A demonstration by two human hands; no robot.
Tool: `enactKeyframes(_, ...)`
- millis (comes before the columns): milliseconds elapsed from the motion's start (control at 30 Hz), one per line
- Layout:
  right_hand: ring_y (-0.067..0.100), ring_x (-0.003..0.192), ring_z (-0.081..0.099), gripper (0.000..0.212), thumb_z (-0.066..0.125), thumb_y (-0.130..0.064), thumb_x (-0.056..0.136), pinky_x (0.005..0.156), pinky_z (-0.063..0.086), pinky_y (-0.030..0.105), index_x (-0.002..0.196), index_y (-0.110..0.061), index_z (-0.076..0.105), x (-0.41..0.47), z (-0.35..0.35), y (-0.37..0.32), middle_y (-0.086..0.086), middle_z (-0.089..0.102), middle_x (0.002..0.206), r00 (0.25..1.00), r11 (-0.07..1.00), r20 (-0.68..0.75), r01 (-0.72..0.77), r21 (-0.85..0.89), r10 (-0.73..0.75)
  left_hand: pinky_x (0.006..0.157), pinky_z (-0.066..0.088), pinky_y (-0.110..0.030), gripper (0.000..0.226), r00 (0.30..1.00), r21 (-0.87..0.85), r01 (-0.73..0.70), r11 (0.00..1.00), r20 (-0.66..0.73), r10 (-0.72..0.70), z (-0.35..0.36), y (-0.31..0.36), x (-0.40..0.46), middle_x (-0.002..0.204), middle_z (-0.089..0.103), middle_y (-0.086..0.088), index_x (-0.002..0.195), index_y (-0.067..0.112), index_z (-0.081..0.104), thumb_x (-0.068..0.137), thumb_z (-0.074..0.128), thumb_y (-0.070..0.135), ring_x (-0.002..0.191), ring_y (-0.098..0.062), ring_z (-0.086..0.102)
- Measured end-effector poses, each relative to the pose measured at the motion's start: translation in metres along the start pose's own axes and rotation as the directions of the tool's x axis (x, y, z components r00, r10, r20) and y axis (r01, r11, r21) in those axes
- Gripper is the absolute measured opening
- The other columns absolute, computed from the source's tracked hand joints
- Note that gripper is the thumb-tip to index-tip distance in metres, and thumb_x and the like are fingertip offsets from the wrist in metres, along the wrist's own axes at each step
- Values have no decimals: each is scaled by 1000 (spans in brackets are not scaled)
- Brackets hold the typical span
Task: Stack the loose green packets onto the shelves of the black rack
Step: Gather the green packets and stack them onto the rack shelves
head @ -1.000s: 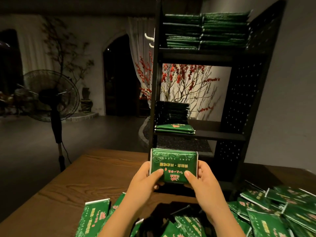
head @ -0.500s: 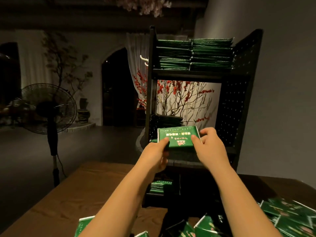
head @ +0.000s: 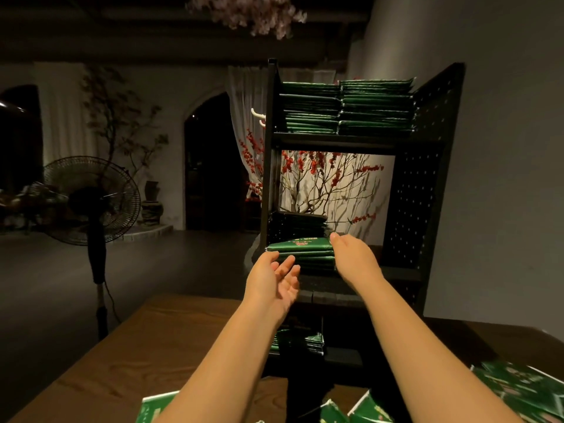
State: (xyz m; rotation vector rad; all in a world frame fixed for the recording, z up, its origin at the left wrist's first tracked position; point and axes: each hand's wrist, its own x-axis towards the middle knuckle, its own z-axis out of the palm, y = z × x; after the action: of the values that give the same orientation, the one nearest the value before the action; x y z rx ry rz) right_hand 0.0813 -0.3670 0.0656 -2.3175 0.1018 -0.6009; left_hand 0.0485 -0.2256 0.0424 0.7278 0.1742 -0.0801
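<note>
The top green packet (head: 300, 244) lies flat on a small stack on the black rack's (head: 424, 178) middle shelf. The left hand (head: 274, 279) is open, palm up, holding nothing — the right hand (head: 351, 254) rests beside the stack, fingers loose.

a dim, decorated interior, something like a tea shop or showroom. beyond the fingers (head: 287, 265) a black rack (head: 427, 184) holds neat stacks of identical green packets (head: 345, 108), stock-like. left of the fingers stand a pedestal fan (head: 91, 199), an arched doorway (head: 210, 166) and sheer curtains (head: 244, 117); behind them, red blossom branches (head: 323, 178). under them, a wooden table (head: 152, 346).
</note>
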Motion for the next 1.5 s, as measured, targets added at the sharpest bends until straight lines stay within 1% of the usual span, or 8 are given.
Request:
enactKeyframes(100, 17, 93, 44, 30, 29, -37, 105, 86, 27, 37, 108, -24, 55, -9, -6, 9, -2, 56, 104, 999, 1000, -37, -7, 24, 8, 61, 47, -27, 33, 1000, -9, -1, 1000, 3, 1, -4, -1, 1, 111, 68, -13, 128, 8, 47, 98, 53, 20, 80, -19, 64)
enactKeyframes(300, 20, 101, 54, 28, 38, -25, 102, 107, 35, 46, 126, -26, 53, -21, -4, 18, -2, 62, 112, 999, 1000, -38, -3, -3, 2, 61, 46, -23, 14, 999, 79, -29, 996, 32, 26, -9, -8, 1, 100, 70, -5, 100, 11, 66, 98, 54, 18, 73, -15, 61)
enactKeyframes(467, 25, 115, 55, 31, 39, -20, 102, 112, 32, 52, 129, -22, 53, -22, 1, 20, 2, 64, 119, 999, 997, -35, 1, 80, 1, 65, 47, -24, 22, 992, 132, -120, 984, 45, 115, -8, -8, 2, 115, 70, -1, 116, 19, 65, 102, 48, 19, 87, -17, 64)
enactKeyframes(733, 24, 125, 50, 37, 37, -16, 103, 119, 18, 51, 138, -23, 46, -36, -6, 16, 1, 62, 126, 997, 996, 54, 56, -71, -52, 70, 47, -26, 20, 986, 220, -164, 962, 70, 152, -12, -5, 0, 115, 70, 2, 115, 23, 64, 101, 49, 22, 98, -18, 66)
enactKeyframes(867, 19, 120, 50, 32, 49, -14, 98, 106, 40, 38, 129, -19, 55, -47, -2, 19, -1, 59, 125, 975, 983, -125, 184, -20, -185, 70, 47, -26, 15, 981, 289, -191, 938, 77, 176, -15, -9, -5, 107, 71, -1, 107, 19, 66, 99, 53, 19, 86, -16, 66)
enactKeyframes(1033, 6, 85, 55, 10, 60, -14, 92, 70, 39, 9, 93, -24, 62, -77, 12, 17, -9, 58, 92, 913, 919, -156, 390, 62, -377, 59, 43, -22, 10, 915, 616, -403, 677, 245, 322, -24, -19, -8, 90, 67, -4, 98, 17, 68, 94, 60, 13, 73, -11, 59)
enactKeyframes(1233, -9, 82, 56, 16, 61, -12, 91, 65, 40, 2, 85, -27, 63, -114, 25, 14, -13, 62, 82, 939, 907, -52, 343, 243, -341, 65, 52, -23, 13, 804, 752, -580, 314, 464, 373, -50, -22, -26, 80, 68, 6, 89, 24, 69, 90, 61, 15, 73, -6, 63)
enactKeyframes(1500, -13, 83, 55, 22, 63, -12, 90, 66, 38, 2, 83, -33, 61, -166, 45, 26, -16, 62, 81, 939, 922, 112, 288, 258, -325, 77, 55, -42, 9, 832, 834, -511, 208, 419, 364, -108, -39, -56, 82, 69, 5, 87, 25, 68, 89, 63, 18, 79, -13, 65)
